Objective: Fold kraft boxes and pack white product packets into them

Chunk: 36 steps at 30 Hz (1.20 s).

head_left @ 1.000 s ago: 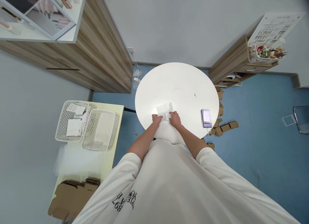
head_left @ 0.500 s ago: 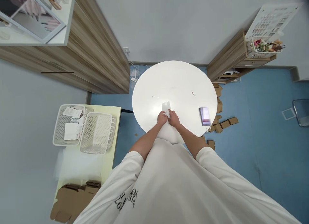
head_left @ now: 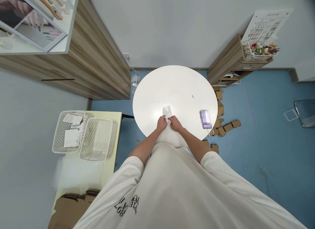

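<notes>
Near the front of the white round table, a small translucent, whitish sheet or pouch lies between my hands, its far end pointing away from me. My left hand is closed, its fingers pinching the near left edge of this piece. Close beside it, my right hand is also closed, with thumb and fingers at the near right edge. The fingers partly cover the near end, so I cannot tell whether it is a bag or a flat sheet.
A phone with a blurred screen and a cable lies at the table's right. On the left, a pale yellow table carries white baskets and flattened cardboard. Small cardboard boxes lie on the blue floor. Wooden cabinets stand behind.
My hands have moved slightly apart along the near end of the translucent piece, and more of it shows. The whole view has shifted a little.
</notes>
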Motion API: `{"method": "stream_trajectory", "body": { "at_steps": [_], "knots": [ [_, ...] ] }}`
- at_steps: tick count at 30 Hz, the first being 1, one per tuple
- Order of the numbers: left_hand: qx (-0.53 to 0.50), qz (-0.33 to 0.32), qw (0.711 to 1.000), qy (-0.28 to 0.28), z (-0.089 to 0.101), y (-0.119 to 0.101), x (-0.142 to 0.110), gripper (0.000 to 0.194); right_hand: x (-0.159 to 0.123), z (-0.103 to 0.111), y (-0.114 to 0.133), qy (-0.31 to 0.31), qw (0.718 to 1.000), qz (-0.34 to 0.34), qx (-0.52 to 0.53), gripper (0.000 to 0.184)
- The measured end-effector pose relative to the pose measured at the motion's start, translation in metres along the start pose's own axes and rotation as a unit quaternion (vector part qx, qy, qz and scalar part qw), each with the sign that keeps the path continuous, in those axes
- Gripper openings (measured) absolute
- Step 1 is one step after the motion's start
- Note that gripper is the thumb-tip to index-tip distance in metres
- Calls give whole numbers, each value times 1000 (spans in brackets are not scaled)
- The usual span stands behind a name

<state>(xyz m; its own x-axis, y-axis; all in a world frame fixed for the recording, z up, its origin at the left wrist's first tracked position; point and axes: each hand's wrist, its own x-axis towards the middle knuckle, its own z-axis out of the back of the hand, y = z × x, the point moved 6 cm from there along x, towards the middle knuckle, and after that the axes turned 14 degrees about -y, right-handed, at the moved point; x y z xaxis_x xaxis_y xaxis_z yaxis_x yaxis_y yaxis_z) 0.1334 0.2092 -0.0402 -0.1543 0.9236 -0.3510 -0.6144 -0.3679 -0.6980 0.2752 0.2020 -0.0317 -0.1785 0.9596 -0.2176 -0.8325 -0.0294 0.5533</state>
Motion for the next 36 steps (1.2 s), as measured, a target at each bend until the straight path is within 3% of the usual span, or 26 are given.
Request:
{"method": "stream_trajectory", "body": {
  "at_steps": [2, 4, 8, 12, 20, 26, 31, 36],
  "knots": [
    [78, -96, 992, -20, 8, -6, -8, 50, 0, -1, 0, 5, 1000, 3, -20, 55],
    [147, -174, 974, -4, 9, -9, -17, 55, -2, 0, 0, 5, 999, 9, -43, 57],
    [215, -240, 946, 40, 0, -6, -25, 70, -4, 0, -5, -8, 998, -19, -56, 61],
    [222, -245, 943, 47, -7, -4, -19, 71, -6, -6, -5, 7, 999, -33, -19, 65],
    [174, -220, 957, 77, -2, -9, -10, 49, -19, -8, -2, 24, 999, -29, -12, 73],
    [203, -236, 942, 125, 5, -11, -17, 53, -26, -4, 5, 32, 996, 2, -87, 59],
    [171, -225, 948, 148, 11, -8, -23, 41, -23, 6, 12, 62, 993, 12, -104, 45],
    [147, -157, 964, 156, 14, -8, -12, 35, -9, 12, 12, 91, 991, -3, -100, 38]
  ]
}}
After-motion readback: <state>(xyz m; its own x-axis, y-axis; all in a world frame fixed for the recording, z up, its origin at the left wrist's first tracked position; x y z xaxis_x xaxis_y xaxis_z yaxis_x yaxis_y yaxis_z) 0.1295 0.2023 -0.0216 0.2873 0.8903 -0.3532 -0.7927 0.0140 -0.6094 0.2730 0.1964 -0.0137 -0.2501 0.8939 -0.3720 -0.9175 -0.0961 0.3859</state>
